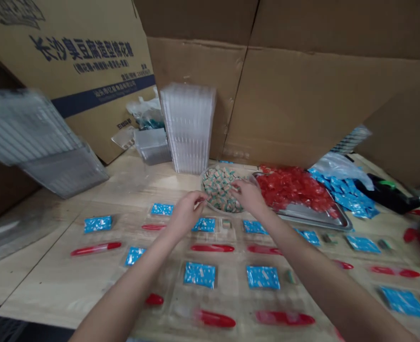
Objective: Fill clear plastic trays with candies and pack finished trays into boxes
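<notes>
A round clear bowl (205,183) of small wrapped candies sits at the middle of the wooden table. My right hand (248,195) reaches into its right side, fingers curled among the candies. My left hand (186,210) hovers at the bowl's near left rim, its fingers pinched together; what they hold is too small to make out. Below both hands lie clear plastic trays (227,266) holding blue packets (199,274), red sticks (212,248) and, in a few cells, one small candy (226,223).
A metal tray (329,219) of red wrapped sweets stands right of the bowl, with loose blue packets (348,197) beyond it. A stack of clear trays (188,128) leans on cardboard boxes (302,95) behind. More clear trays (35,142) sit at the left.
</notes>
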